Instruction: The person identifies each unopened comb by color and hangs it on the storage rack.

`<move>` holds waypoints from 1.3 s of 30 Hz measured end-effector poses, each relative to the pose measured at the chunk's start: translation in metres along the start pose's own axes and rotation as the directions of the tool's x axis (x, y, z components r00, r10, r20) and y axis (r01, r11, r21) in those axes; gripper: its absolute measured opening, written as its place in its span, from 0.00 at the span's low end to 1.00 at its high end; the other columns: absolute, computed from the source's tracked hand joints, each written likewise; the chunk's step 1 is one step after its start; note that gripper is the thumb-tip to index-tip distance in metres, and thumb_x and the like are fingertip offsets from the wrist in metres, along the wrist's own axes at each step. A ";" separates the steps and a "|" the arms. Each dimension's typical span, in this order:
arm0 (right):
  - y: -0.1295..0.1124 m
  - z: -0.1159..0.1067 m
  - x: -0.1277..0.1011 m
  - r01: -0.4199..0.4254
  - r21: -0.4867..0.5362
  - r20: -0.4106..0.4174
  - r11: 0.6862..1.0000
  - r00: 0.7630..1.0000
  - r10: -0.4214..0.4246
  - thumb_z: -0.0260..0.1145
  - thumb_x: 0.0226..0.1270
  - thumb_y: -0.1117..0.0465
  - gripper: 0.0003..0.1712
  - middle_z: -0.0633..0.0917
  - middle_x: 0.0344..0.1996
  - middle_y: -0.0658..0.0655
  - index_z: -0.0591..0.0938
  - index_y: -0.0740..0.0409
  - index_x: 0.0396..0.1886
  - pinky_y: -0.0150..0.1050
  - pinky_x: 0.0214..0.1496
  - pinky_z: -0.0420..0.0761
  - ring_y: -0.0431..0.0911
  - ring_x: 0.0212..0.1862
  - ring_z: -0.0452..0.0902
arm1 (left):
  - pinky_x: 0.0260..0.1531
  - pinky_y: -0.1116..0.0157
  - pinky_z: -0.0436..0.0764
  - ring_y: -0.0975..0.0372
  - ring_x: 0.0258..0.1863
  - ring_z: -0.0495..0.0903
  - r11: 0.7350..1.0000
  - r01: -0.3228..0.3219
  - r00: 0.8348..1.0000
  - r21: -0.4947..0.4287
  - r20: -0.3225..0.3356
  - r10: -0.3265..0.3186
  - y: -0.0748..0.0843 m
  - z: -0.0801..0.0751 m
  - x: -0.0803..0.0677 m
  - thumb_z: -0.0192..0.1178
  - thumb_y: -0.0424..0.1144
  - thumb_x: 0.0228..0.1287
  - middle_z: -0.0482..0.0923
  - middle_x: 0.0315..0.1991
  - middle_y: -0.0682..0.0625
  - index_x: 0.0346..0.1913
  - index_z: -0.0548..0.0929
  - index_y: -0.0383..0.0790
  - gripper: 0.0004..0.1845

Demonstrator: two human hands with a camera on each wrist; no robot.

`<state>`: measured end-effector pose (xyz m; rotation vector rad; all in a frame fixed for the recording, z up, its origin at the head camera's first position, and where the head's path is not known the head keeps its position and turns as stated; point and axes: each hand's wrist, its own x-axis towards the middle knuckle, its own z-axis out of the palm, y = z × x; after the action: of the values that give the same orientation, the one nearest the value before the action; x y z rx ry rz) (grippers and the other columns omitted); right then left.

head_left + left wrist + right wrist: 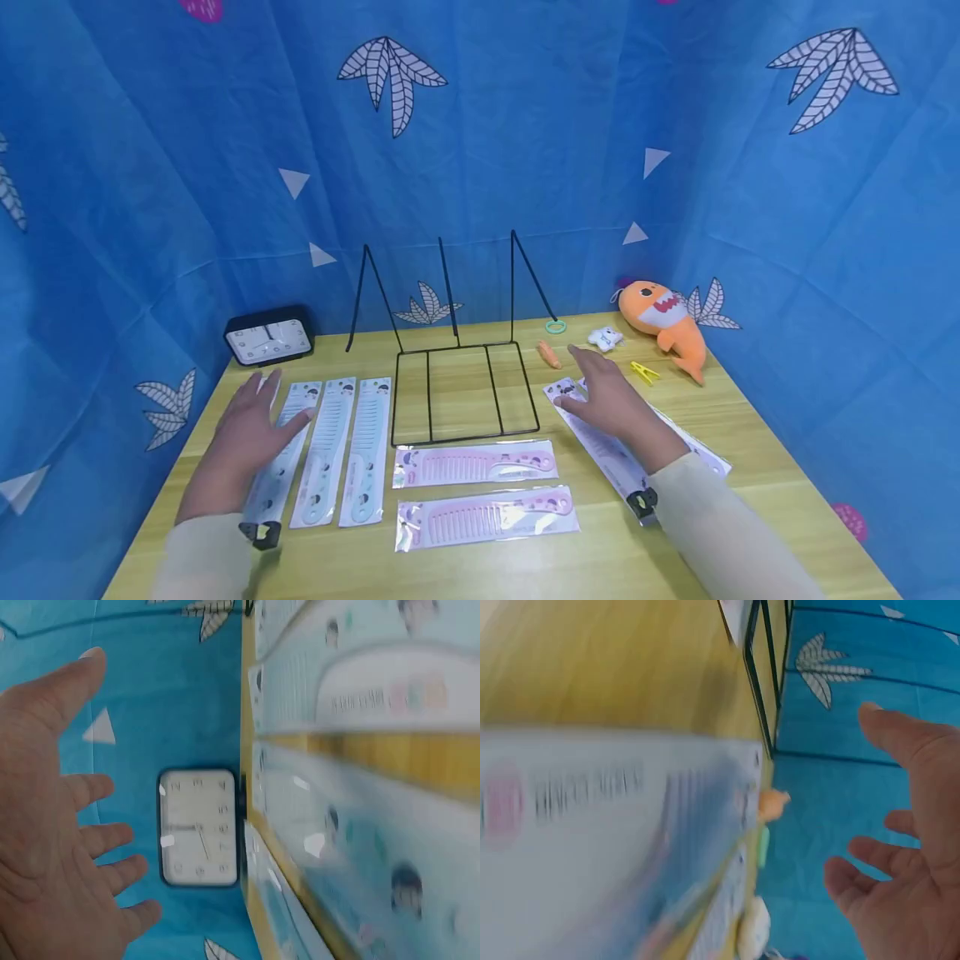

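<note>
My left hand (243, 437) hovers with spread fingers over the left-hand row of bagged pale-green combs (366, 450). In the left wrist view that palm (52, 847) holds nothing, and the green comb packets (360, 690) lie beside it. On the other side, my right hand (611, 404) is held above bagged purple combs (592, 442), partly covering them. The right wrist view shows its fingers loosely bent around nothing. Two bagged pink combs (487, 517) lie crosswise between the hands, in front of a black wire rack (512, 292).
A black-framed clock (268, 340) stands at the back left. At the back right are an orange plush shark (663, 321), a yellow clip (643, 372), a small white figure (604, 337), a small orange piece (549, 354) and a green ring (555, 332). Blue curtains (480, 150) surround the table.
</note>
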<state>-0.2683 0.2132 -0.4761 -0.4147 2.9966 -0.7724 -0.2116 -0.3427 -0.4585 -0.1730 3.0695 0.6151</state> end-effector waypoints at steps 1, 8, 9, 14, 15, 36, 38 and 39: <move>-0.001 0.003 0.002 -0.001 0.018 0.009 1.000 1.000 0.001 0.74 0.75 0.43 0.57 0.59 0.86 0.70 0.54 0.56 0.90 0.73 0.82 0.66 0.72 0.84 0.57 | 0.77 0.20 0.50 0.26 0.85 0.36 1.000 0.020 1.000 -0.012 0.015 -0.020 -0.004 -0.002 -0.001 0.53 0.78 0.73 0.32 0.87 0.25 0.90 0.39 0.39 0.63; -0.012 0.022 0.014 -0.007 0.102 0.073 0.995 0.997 0.000 0.77 0.73 0.50 0.52 0.71 0.79 0.72 0.63 0.65 0.86 0.65 0.77 0.78 0.67 0.75 0.75 | 0.77 0.21 0.52 0.24 0.84 0.38 0.995 0.097 0.992 -0.029 0.084 -0.095 -0.032 -0.011 -0.009 0.53 0.78 0.73 0.30 0.87 0.24 0.89 0.32 0.37 0.65; -0.013 0.025 0.015 -0.008 0.105 0.079 0.994 0.997 -0.001 0.78 0.72 0.51 0.50 0.73 0.77 0.71 0.65 0.66 0.84 0.63 0.74 0.80 0.65 0.72 0.78 | 0.77 0.21 0.52 0.24 0.83 0.39 0.994 0.104 0.991 -0.028 0.093 -0.101 -0.036 -0.012 -0.010 0.53 0.77 0.74 0.31 0.86 0.23 0.88 0.32 0.36 0.65; -0.021 0.037 0.018 0.010 0.085 0.099 0.996 0.995 -0.018 0.78 0.72 0.52 0.43 0.82 0.66 0.68 0.73 0.69 0.78 0.57 0.66 0.87 0.59 0.63 0.85 | 0.77 0.23 0.56 0.22 0.80 0.46 0.986 0.162 0.975 -0.031 0.158 -0.155 -0.054 -0.017 -0.011 0.56 0.72 0.76 0.37 0.83 0.18 0.87 0.31 0.30 0.65; -0.022 0.039 0.019 0.016 0.076 0.100 0.997 0.995 -0.023 0.79 0.72 0.52 0.43 0.82 0.66 0.67 0.74 0.69 0.77 0.56 0.66 0.87 0.58 0.62 0.85 | 0.78 0.24 0.56 0.21 0.80 0.45 0.984 0.175 0.970 -0.036 0.178 -0.166 -0.057 -0.017 -0.012 0.56 0.71 0.76 0.37 0.82 0.17 0.86 0.31 0.28 0.65; -0.029 0.058 0.023 0.030 0.006 0.126 1.000 0.992 -0.030 0.80 0.69 0.52 0.40 0.83 0.50 0.61 0.78 0.71 0.73 0.52 0.57 0.86 0.48 0.44 0.79 | 0.74 0.26 0.66 0.27 0.68 0.61 0.900 0.434 0.864 -0.037 0.299 -0.404 -0.086 -0.001 -0.011 0.65 0.64 0.74 0.45 0.75 0.14 0.85 0.34 0.23 0.66; -0.031 0.059 0.023 0.029 -0.010 0.124 1.000 0.992 -0.028 0.80 0.70 0.51 0.40 0.84 0.53 0.62 0.79 0.69 0.72 0.52 0.59 0.86 0.49 0.46 0.80 | 0.74 0.26 0.67 0.25 0.69 0.61 0.896 0.444 0.860 -0.011 0.285 -0.423 -0.085 0.001 -0.009 0.65 0.61 0.75 0.46 0.73 0.13 0.84 0.36 0.22 0.63; -0.032 0.059 0.024 0.033 -0.019 0.120 0.999 0.992 -0.031 0.80 0.69 0.51 0.39 0.84 0.53 0.62 0.80 0.69 0.71 0.52 0.59 0.86 0.49 0.46 0.80 | 0.75 0.27 0.67 0.24 0.70 0.60 0.893 0.450 0.858 0.000 0.275 -0.433 -0.084 0.002 -0.009 0.65 0.60 0.75 0.47 0.73 0.13 0.84 0.37 0.21 0.62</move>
<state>-0.2780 0.1521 -0.5113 -0.4928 2.8954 -0.6927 -0.1938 -0.4176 -0.4919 -0.7101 2.6123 0.6429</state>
